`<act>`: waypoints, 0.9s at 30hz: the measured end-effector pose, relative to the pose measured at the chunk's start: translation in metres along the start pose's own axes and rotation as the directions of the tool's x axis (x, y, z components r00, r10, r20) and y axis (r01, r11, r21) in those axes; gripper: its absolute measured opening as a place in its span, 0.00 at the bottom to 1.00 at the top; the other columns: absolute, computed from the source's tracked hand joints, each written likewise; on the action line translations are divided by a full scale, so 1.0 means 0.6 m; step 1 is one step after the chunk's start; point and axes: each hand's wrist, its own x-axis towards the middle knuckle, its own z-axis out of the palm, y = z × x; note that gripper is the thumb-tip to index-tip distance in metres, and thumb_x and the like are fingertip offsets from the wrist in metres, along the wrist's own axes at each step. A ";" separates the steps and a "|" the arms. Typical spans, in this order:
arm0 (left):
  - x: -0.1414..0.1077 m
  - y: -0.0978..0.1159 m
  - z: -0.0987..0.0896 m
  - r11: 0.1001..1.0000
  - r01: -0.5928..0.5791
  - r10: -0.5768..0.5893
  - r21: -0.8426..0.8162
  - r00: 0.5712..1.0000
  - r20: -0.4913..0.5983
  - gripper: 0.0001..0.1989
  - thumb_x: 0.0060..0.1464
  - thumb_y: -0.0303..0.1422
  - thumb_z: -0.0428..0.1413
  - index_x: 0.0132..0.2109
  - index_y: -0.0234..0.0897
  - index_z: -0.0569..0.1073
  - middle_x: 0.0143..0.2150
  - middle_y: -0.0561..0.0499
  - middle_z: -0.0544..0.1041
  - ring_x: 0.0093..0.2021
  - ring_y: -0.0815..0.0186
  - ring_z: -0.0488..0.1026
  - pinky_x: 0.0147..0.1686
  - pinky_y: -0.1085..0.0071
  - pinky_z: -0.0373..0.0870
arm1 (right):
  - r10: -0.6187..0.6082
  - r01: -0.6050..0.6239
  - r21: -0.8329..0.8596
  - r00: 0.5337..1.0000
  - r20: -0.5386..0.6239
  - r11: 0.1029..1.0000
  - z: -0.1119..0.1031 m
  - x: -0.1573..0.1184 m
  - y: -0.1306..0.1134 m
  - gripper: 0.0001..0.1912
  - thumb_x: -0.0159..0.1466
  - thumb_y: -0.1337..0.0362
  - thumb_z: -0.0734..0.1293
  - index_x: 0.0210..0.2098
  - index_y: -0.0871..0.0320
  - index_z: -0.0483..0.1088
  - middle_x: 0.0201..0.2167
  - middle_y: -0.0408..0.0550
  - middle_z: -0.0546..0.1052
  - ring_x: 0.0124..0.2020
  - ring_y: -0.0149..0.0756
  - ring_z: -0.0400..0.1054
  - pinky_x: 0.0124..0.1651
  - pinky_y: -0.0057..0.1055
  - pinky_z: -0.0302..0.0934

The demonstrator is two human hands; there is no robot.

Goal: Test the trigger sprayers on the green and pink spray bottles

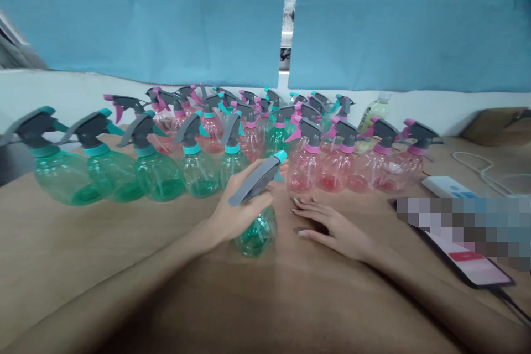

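A green see-through spray bottle (258,235) with a grey and teal trigger head is in my left hand (236,204). The fingers wrap round its neck just below the head, and its nozzle points away to the right. My right hand (334,227) rests on the wooden table to the right of that bottle, fingers stretched out and holding nothing. Beyond my left hand stands a row of green spray bottles (161,177). Pink spray bottles (338,168) with pink-trimmed grey heads stand just past my right fingertips.
More pink and green spray bottles (251,141) crowd the back of the table (62,265). On the right lie a phone (456,254) with a cable, a white device (450,185) and a white cord (477,163). A bottle of yellowish liquid (375,113) stands behind; blue curtains (145,16) hang at the back.
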 end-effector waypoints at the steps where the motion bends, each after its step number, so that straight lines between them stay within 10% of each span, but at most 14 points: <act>1: 0.000 0.000 0.000 1.000 0.001 -0.001 -0.001 1.000 -0.001 0.16 0.48 0.26 0.51 0.46 0.40 0.70 0.28 0.56 0.73 0.27 0.68 0.68 0.30 0.70 0.67 | 0.005 -0.005 0.001 1.000 0.002 1.000 0.000 0.000 0.000 0.28 0.63 0.49 0.62 0.60 0.51 0.60 0.62 0.47 0.61 0.64 0.43 0.53 0.64 0.49 0.48; 27: 0.003 0.003 -0.001 1.000 -0.006 0.007 -0.027 0.999 0.034 0.19 0.49 0.24 0.51 0.49 0.42 0.71 0.22 0.58 0.64 0.21 0.70 0.62 0.29 0.70 0.67 | -0.005 0.006 0.029 1.000 -0.020 1.000 0.002 -0.001 0.003 0.27 0.63 0.50 0.62 0.60 0.49 0.60 0.62 0.46 0.61 0.63 0.44 0.53 0.64 0.50 0.48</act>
